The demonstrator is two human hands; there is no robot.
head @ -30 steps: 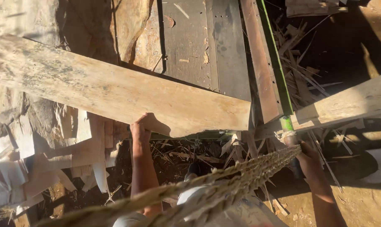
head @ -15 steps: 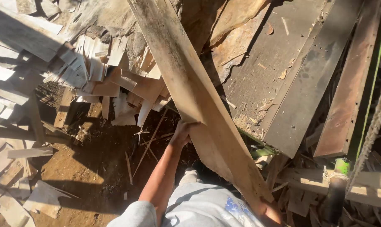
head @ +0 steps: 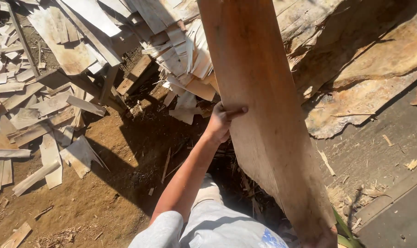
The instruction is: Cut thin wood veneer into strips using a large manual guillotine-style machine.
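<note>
Plank in outstretched left hand grip

One long wooden plank, one hand, countless scattered wood scraps

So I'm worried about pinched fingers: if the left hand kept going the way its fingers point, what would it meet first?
The left hand already grips the long wooden board; its fingers point straight into that board's face.
</note>
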